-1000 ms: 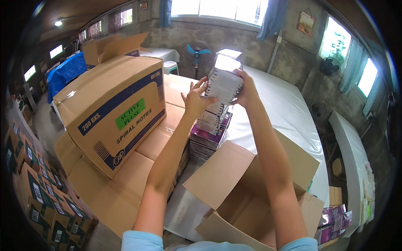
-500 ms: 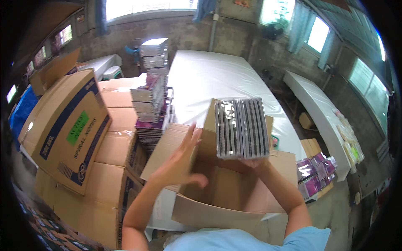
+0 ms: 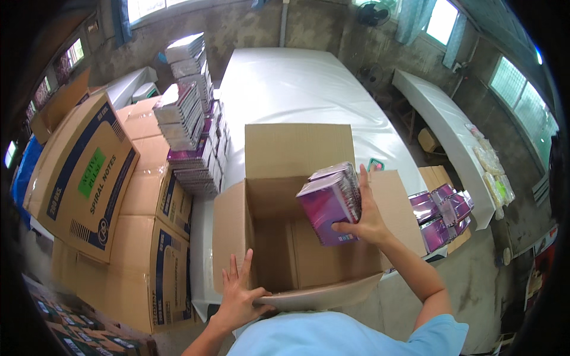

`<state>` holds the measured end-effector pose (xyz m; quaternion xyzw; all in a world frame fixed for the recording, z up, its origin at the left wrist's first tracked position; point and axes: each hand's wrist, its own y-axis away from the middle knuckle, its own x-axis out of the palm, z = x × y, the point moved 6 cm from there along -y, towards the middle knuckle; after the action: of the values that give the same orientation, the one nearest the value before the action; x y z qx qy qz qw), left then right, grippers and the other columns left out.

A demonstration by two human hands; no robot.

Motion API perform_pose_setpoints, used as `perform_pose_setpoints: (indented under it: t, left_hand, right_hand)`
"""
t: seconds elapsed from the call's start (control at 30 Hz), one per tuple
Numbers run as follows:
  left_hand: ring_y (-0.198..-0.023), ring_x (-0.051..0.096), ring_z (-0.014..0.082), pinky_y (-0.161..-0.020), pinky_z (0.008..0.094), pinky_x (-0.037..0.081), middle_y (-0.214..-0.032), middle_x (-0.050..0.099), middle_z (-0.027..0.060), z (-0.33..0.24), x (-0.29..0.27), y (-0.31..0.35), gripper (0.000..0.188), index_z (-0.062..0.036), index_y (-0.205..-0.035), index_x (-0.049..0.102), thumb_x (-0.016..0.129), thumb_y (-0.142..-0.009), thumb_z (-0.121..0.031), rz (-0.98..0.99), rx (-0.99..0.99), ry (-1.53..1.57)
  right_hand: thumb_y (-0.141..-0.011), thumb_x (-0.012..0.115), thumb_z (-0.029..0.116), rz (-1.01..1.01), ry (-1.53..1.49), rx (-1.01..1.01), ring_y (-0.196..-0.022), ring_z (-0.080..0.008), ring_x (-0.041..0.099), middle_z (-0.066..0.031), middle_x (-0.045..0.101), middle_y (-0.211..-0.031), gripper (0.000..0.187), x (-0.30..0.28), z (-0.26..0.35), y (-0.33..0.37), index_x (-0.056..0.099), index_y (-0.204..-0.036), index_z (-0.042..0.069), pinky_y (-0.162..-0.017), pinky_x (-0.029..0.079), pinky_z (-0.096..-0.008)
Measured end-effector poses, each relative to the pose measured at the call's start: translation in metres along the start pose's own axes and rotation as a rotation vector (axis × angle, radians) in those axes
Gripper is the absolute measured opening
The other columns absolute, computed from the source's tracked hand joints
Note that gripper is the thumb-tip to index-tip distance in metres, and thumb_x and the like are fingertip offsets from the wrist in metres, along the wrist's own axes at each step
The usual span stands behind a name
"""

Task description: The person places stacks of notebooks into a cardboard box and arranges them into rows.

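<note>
An open cardboard box stands in front of me on the white-covered table, its flaps folded outward. My right hand grips a bundle of purple spiral notebooks, thumb on the front cover and fingers round the wire-bound side. The bundle hangs tilted over the right part of the box opening. At the box's near left corner, my left hand rests on the edge with its fingers spread. Bare cardboard shows on the visible part of the box floor.
Tall stacks of notebooks rise left of the box. Sealed cartons and a tilted carton crowd the left side. More purple notebooks lie at the right. The white table stretches away behind the box.
My right hand has turned the notebook bundle from spines-up to cover-facing and lowered it toward the box. My left hand has dropped from mid-air to the box's near left corner.
</note>
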<state>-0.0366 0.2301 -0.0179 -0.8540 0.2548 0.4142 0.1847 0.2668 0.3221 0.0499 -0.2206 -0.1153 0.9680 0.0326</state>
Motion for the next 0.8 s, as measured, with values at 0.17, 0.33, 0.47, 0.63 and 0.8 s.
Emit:
perform_pose_setpoints:
  t: [0.17,0.33,0.47,0.63,0.8]
  left_hand:
    - [-0.142,-0.004,0.0541,-0.099,0.0772,0.022,-0.16,0.001,0.0188,0.003,0.0,-0.001,0.032,-0.0142,-0.084,0.074,0.087,-0.059,-0.03,-0.026,-0.053,-0.03]
    - [-0.144,0.004,0.0504,-0.109,0.0645,0.022,-0.158,0.013,0.022,0.008,0.0,0.004,0.031,-0.0161,-0.081,0.074,0.088,-0.059,-0.033,-0.063,0.03,0.061]
    - [-0.144,0.004,0.0498,-0.112,0.0614,0.021,-0.157,0.018,0.0206,0.016,-0.008,-0.003,0.029,-0.016,-0.079,0.072,0.088,-0.059,-0.031,-0.049,0.023,0.046]
    - [-0.144,0.004,0.0489,-0.117,0.0574,0.015,-0.154,0.026,0.0172,0.028,-0.017,-0.007,0.027,-0.0155,-0.077,0.068,0.086,-0.06,-0.028,-0.016,0.083,0.118]
    - [-0.133,0.042,0.035,-0.111,0.0524,0.033,-0.145,0.043,0.0152,0.048,-0.072,-0.018,0.049,-0.014,-0.118,0.063,0.08,-0.074,-0.026,-0.036,0.169,0.308]
  right_hand:
    - [-0.051,0.086,0.031,0.163,0.882,-0.272,-0.123,-0.0476,0.032,-0.0317,0.03,-0.13,0.135,0.047,-0.003,0.002,0.0,-0.153,0.011,-0.104,0.025,-0.0561]
    - [-0.073,0.076,0.018,0.26,-0.628,0.782,-0.094,-0.0276,0.063,-0.0169,0.059,-0.11,0.071,0.108,-0.096,-0.017,0.04,-0.131,-0.002,-0.087,0.051,-0.0431]
    - [-0.078,0.071,0.022,0.212,-0.836,0.882,-0.086,-0.0211,0.067,-0.0098,0.067,-0.094,0.036,0.19,-0.161,-0.013,0.06,-0.107,0.002,-0.083,0.054,-0.0395]
    - [-0.083,0.067,0.043,0.223,-0.979,0.779,-0.079,-0.022,0.068,-0.0122,0.067,-0.098,0.051,0.294,-0.223,-0.01,0.061,-0.11,0.0,-0.079,0.054,-0.0378]
    - [-0.077,0.056,0.077,0.427,-0.022,0.823,-0.099,-0.0252,0.065,-0.0154,0.066,-0.112,0.09,0.273,-0.225,-0.028,0.061,-0.123,0.0,-0.081,0.053,-0.0355]
